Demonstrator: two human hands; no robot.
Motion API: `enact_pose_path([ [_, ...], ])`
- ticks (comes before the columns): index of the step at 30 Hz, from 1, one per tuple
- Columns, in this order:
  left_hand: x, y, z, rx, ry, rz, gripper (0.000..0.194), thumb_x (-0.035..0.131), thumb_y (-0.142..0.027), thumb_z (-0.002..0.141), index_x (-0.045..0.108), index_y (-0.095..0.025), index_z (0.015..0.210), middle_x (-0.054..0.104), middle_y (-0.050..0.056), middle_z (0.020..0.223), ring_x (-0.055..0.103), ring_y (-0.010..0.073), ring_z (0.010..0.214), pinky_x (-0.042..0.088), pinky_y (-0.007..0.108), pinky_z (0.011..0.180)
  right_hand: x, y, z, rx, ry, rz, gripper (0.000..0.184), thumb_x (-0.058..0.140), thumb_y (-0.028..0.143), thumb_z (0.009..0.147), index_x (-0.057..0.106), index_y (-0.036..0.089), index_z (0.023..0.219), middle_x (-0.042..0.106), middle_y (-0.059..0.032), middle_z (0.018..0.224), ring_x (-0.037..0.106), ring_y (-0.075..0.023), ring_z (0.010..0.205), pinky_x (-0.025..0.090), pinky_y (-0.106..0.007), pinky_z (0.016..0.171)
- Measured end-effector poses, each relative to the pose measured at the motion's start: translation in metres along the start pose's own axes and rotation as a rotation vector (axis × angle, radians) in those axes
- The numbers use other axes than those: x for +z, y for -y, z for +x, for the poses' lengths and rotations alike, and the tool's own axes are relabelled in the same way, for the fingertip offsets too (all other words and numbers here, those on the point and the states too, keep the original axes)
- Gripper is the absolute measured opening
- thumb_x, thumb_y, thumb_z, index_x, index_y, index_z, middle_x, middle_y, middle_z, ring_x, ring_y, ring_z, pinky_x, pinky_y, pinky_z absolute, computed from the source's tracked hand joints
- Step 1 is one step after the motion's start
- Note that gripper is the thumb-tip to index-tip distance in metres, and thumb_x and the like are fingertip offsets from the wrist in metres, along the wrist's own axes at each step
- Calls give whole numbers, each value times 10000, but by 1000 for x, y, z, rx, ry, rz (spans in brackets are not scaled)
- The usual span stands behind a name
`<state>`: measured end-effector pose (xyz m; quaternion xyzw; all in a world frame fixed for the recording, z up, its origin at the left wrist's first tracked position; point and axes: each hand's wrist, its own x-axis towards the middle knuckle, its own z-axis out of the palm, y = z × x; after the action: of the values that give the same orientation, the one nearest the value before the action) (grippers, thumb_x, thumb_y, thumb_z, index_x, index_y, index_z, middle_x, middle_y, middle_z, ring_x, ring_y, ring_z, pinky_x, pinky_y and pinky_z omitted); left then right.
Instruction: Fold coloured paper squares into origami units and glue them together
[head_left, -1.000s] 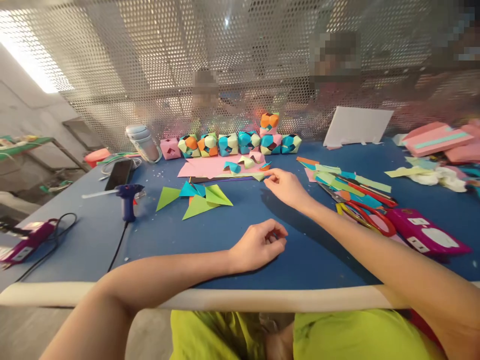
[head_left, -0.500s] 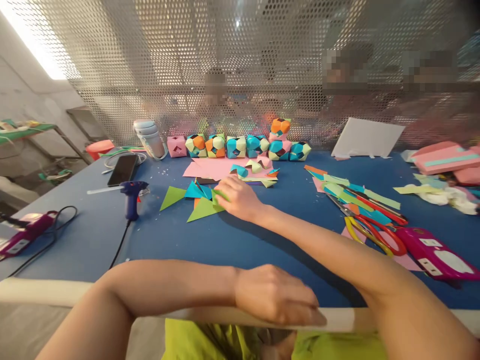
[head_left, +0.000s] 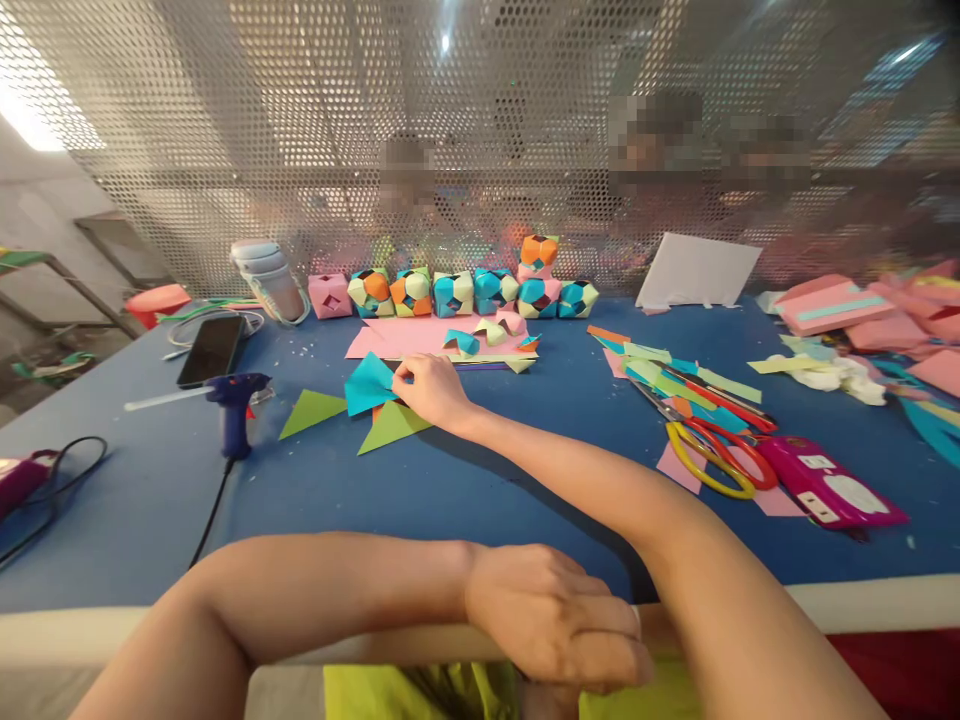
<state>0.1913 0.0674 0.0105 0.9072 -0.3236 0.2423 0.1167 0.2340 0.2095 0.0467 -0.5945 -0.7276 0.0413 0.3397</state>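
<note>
- The worktop [head_left: 360, 500] is blue, dotted with small scraps, and has a pale edge strip [head_left: 870, 605] along its front.
- On it, near the back, lies a pink sheet [head_left: 397, 338], with small curled papers [head_left: 463, 342] on its right part.
- In front of the pink sheet, the right hand [head_left: 433, 388] has its thumb and fingertips closed on the side of a blue paper [head_left: 367, 384].
- Green papers [head_left: 391, 428] lie in front of the pink sheet too, just under and beside the blue paper.
- Well in front of the pink sheet, the left hand [head_left: 559, 620] hangs palm down over the edge strip, fingers loosely curled; whether it holds anything cannot be told.
- Behind the pink sheet stands a row of folded paper balls [head_left: 453, 293], one stacked on top.
- Left of the pink sheet are a phone [head_left: 212, 352], a bottle [head_left: 268, 282] and a glue gun [head_left: 235, 415].
- Right of the pink sheet are paper strips [head_left: 724, 384], scissors [head_left: 709, 462] and a purple power strip [head_left: 829, 480].
- Farther back than the pink sheet, a perforated metal screen [head_left: 315, 130] spans the room, with blurred figures showing in it.
- Far left of the pink sheet, a green table [head_left: 22, 260] stands beyond the worktop.
</note>
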Motion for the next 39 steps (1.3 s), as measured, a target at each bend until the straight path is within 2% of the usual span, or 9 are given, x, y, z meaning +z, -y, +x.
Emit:
enact_pose_path([
  [7, 7, 1, -2, -42, -169, -47, 229, 507, -324, 883, 500, -192, 696, 502, -13, 614, 461, 104, 523, 363, 244, 495, -6, 12, 1, -19, -36, 78, 183, 555, 185, 880, 634, 152, 719, 689, -35, 829, 602, -136, 806, 393, -256, 768],
  [11, 8, 1, -1, -78, -106, -22, 252, 524, -319, 852, 443, -210, 639, 436, -42, 548, 425, 92, 455, 320, 241, 449, -15, 10, 0, -45, -18, 117, 186, 529, 203, 904, 645, 157, 766, 688, -30, 861, 609, -122, 815, 409, -227, 753],
  [15, 11, 1, -1, -94, -47, 2, 284, 527, -343, 843, 416, -214, 615, 417, -47, 540, 426, 89, 445, 290, 247, 433, -34, -8, -1, -16, -26, 108, 194, 480, 188, 913, 642, 139, 818, 676, -53, 885, 599, -132, 828, 414, -232, 762],
  [19, 13, 2, 0, -123, -50, 38, 298, 530, -376, 846, 436, -212, 616, 419, -51, 533, 425, 82, 424, 272, 245, 425, -47, -25, -11, 41, 45, 64, 220, 480, 236, 911, 648, 133, 814, 675, -55, 838, 590, -139, 769, 411, -242, 708],
  [23, 4, 3, 1, -157, -58, 90, 259, 447, -327, 916, 527, -199, 706, 538, -16, 631, 487, 92, 496, 336, 244, 471, -47, -33, -27, 113, 135, -6, 217, 609, 361, 826, 661, 154, 869, 689, -67, 880, 603, -171, 773, 408, -258, 673],
  [27, -6, 4, -1, -218, -5, 77, 267, 353, -248, 968, 595, -137, 950, 645, 57, 887, 570, 116, 695, 430, 235, 618, -45, -41, -36, 181, 173, -55, 115, 604, 273, 804, 663, 177, 778, 699, -51, 842, 617, -181, 771, 398, -257, 663],
  [30, -6, 6, -3, -245, 35, 62, 283, 318, -179, 968, 586, -125, 1043, 660, 69, 1005, 588, 126, 780, 444, 242, 648, -46, -49, -35, 215, 169, -59, 172, 605, 299, 806, 642, 181, 687, 691, -32, 774, 612, -161, 724, 391, -242, 637],
  [33, -3, 6, -4, -290, 43, 42, 282, 316, -175, 966, 581, -128, 1051, 665, 62, 1003, 596, 129, 788, 444, 248, 619, -44, -53, -34, 233, 168, -65, 233, 643, 367, 779, 631, 179, 644, 676, -23, 708, 591, -154, 665, 366, -237, 595],
  [39, -4, 5, 0, -339, 7, -37, 245, 335, -223, 979, 564, -140, 1010, 670, 52, 943, 601, 116, 760, 443, 229, 617, -35, -49, -37, 191, 165, -66, 201, 565, 223, 835, 659, 165, 666, 679, -35, 691, 572, -154, 662, 319, -243, 596],
])
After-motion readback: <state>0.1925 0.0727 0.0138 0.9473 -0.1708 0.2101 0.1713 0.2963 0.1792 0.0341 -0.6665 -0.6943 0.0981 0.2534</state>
